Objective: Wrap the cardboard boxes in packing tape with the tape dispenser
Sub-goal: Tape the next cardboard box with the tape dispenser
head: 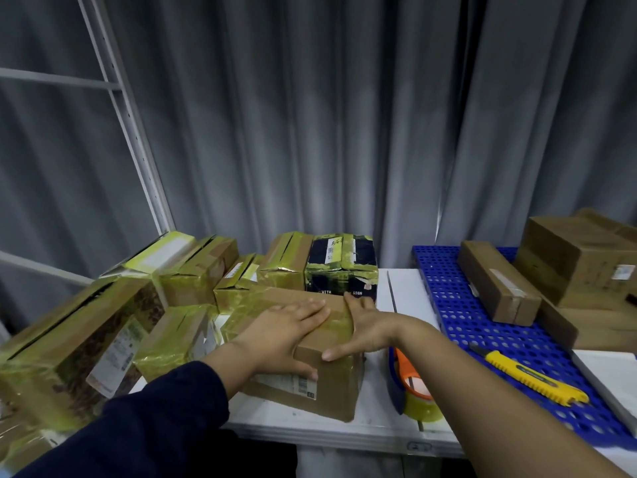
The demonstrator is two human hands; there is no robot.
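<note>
The cardboard box (324, 384) was pressed under both hands. The left hand (282, 336) was laid flat on its top, fingers straight, and the right hand (365, 326) was spread open over its right edge. The tape dispenser (410, 384) was seen just right of the right hand, partly under that forearm. Taped boxes (79, 339) were crowded left of the left hand, and a dark box (341, 267) was set just beyond the fingertips. Further right, a yellow knife (531, 377) and untaped boxes (496, 284) were seen on a blue mat (458, 326).

I see grey pleated curtains (310, 132) across the whole back, a white metal rack (132, 132) slanting at my left, and a white bench (406, 291) below, dimly lit.
</note>
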